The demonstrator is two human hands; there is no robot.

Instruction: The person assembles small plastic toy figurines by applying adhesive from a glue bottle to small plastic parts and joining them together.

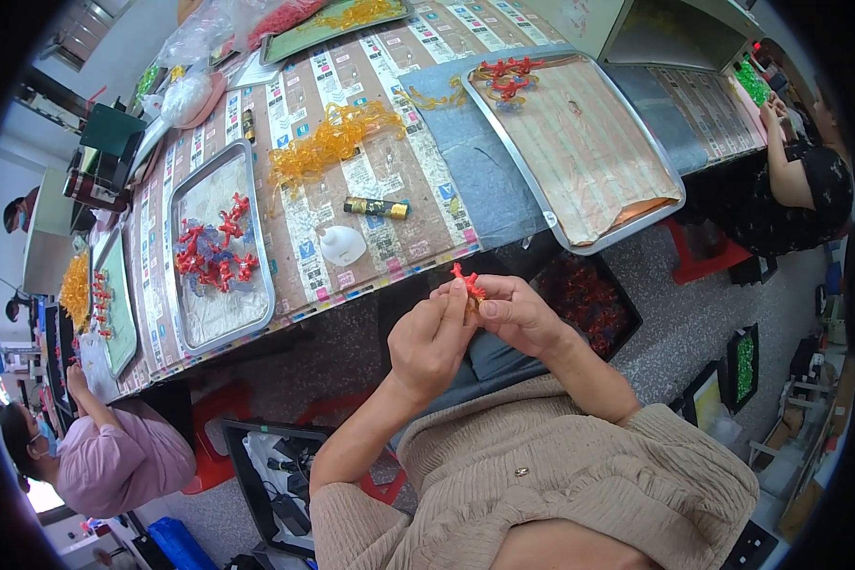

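Note:
My left hand and my right hand meet in front of me, just off the table's near edge. Between their pinched fingertips is a small red plastic figure, its upper part poking out above the thumbs. Its lower part is mostly hidden by my fingers; a bit of yellow shows there. Beyond my hands on the table are a white squeeze bottle and a black-and-gold tube. Farther back lies a tangled heap of yellow-orange plastic pieces.
A metal tray at left bears red figures with bluish clear parts. A lined tray at right has several red figures in its far corner. Below the table sits a dark bin of red pieces. Other people sit at both sides.

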